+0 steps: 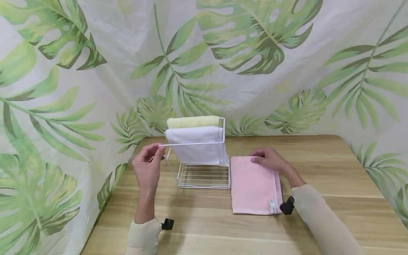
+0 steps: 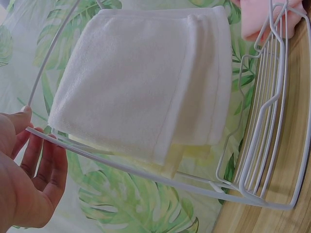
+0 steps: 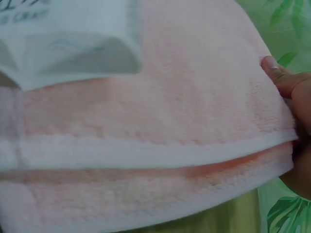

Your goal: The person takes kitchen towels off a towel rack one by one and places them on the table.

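A white wire rack [image 1: 204, 186] stands on the table. Over its upper bars hang a folded white towel [image 1: 194, 143] and, behind it, a pale yellow towel [image 1: 192, 122]. At the rack's upper left corner my left hand [image 1: 148, 163] pinches the front rail between thumb and fingers, as the left wrist view shows close up. To the right of the rack is a folded pink towel [image 1: 255, 186] with a white label [image 1: 272, 206] near its lower right corner. My right hand [image 1: 271, 159] holds its far edge, thumb [image 3: 274, 70] on top and the other fingers partly hidden behind.
The wooden table [image 1: 318, 226] ends at a leaf-patterned cloth [image 1: 248, 95] hanging behind and at the left. A small black camera mount sits on each sleeve, the left one [image 1: 168, 224] near the rack's front and the right one [image 1: 287, 205] beside the pink towel.
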The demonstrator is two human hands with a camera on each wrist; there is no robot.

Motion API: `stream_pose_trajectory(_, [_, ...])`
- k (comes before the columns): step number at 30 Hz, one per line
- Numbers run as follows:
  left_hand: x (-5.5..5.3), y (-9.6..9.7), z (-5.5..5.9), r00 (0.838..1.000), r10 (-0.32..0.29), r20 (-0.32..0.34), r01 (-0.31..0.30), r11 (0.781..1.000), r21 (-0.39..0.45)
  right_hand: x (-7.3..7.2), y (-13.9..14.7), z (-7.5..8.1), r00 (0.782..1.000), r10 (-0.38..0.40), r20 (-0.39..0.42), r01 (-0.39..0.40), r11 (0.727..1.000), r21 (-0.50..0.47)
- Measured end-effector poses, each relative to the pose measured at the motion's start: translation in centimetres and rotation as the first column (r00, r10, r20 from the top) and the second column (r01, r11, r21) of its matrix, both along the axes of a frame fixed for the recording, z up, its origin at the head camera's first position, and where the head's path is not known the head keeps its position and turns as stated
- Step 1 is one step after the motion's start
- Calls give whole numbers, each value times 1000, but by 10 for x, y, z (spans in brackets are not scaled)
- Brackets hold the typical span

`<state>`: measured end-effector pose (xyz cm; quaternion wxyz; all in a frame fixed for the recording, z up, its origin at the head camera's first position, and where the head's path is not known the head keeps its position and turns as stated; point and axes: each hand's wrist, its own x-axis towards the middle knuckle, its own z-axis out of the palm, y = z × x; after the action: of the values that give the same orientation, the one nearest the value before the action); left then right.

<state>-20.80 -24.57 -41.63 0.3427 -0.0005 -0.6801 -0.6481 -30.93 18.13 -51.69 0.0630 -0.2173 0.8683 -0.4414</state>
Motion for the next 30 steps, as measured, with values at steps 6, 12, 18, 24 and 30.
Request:
stream_pose_trajectory(6, [1,0,-1,1000,6,5,-6,1000,2,-4,-3,-16,997,-58,-57,59,998,22])
stream_pose_trajectory(12, [1,0,0,1000,7,11,-7,1000,0,-6,-4,-28,992,-94,-79,98,994,49])
stream_pose_trajectory(18, [1,0,0,1000,-1,9,1,1000,11,-8,-5,-35,991,-113,-75,117,991,62])
stream_pose_trajectory(24, [2,0,0,1000,-3,-1,3,1000,9,-8,-5,-38,989,-116,-97,122,991,63])
stream_pose_trajectory(30, [2,1,2,1000,-9,-2,9,1000,16,-8,-6,-38,989,-117,-91,123,990,70])
